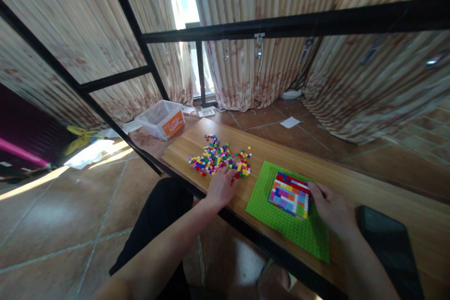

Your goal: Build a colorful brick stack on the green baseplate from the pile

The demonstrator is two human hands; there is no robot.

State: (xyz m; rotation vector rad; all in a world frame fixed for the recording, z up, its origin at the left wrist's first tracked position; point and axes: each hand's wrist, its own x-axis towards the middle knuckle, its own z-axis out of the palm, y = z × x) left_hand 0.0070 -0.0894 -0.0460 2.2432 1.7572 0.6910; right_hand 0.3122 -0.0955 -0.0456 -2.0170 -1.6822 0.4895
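A loose heap of small, many-coloured toy bricks (214, 157) lies on the wooden table. My left hand (222, 188) reaches to the heap's near right edge, fingers curled down and closed among the bricks; what they pinch is too small to make out. Further right is a green studded baseplate (267, 201). It bears a flat rectangular build of coloured bricks (290, 195), with red and white rows along its far side. At the build's right far corner is my right hand (328, 204), thumb and fingers drawn together against the edge. Anything between those fingers is hidden.
A black phone-like slab (385, 239) lies on the wooden table (211, 129) right of my right hand. On the floor beyond the table's left end stands a clear plastic box (161, 117) with an orange label. A black metal frame (228, 32) crosses before the curtains.
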